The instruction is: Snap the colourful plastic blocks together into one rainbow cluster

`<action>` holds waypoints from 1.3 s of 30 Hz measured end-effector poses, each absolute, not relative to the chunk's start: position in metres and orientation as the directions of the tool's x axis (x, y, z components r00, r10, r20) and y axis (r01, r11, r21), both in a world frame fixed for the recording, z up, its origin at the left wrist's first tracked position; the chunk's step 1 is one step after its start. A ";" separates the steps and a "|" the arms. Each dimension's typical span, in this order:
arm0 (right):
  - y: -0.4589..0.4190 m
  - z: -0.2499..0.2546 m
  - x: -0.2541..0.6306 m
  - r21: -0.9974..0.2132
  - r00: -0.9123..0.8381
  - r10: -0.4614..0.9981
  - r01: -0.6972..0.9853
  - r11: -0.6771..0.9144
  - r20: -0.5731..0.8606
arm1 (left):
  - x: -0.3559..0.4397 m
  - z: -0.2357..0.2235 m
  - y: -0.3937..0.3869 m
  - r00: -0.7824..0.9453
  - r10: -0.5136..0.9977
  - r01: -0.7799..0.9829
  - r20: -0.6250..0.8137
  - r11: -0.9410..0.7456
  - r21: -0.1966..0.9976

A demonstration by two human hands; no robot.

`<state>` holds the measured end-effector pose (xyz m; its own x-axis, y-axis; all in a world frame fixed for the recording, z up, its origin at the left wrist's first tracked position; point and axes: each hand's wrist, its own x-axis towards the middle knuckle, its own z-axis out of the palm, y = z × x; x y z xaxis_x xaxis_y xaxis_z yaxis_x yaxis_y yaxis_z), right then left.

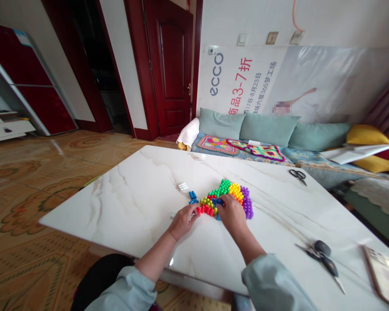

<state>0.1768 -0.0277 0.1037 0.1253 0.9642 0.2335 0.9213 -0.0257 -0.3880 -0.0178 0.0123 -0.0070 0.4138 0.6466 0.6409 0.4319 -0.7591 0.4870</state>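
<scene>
A flat cluster of coloured plastic beads [231,194] lies on the white marble table [132,203], with green, yellow, orange, purple and red patches. My right hand [231,212] rests on its near edge, fingers pinched on a blue piece. My left hand [183,220] lies curled beside the red beads at the cluster's left edge; what it holds, if anything, is hidden. Loose blue pieces [192,197] and white pieces [182,186] lie just left of the cluster.
Black scissors [298,175] lie at the table's far right, another pair [324,255] near the front right beside a framed object [384,274]. A sofa with cushions [266,129] stands behind the table. A dark red door [171,65] is beyond.
</scene>
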 end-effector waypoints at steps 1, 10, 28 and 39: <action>-0.026 0.107 0.186 -0.423 0.179 0.950 0.904 -0.057 0.254 | -0.018 -0.007 0.012 0.411 0.656 0.436 0.633 -0.751 0.496; -0.039 0.096 0.222 -0.387 0.177 0.974 0.915 -0.111 0.139 | -0.017 -0.006 0.013 0.353 0.680 0.466 0.642 -0.723 0.509; -0.042 0.073 0.190 -0.107 0.105 0.994 0.989 -0.100 0.041 | -0.018 -0.001 0.011 0.263 0.757 0.366 0.598 -0.651 0.664; -0.049 0.095 0.139 -0.340 -0.138 0.987 0.927 0.157 0.079 | -0.013 0.018 0.000 -0.098 0.991 -0.592 -0.091 0.015 0.806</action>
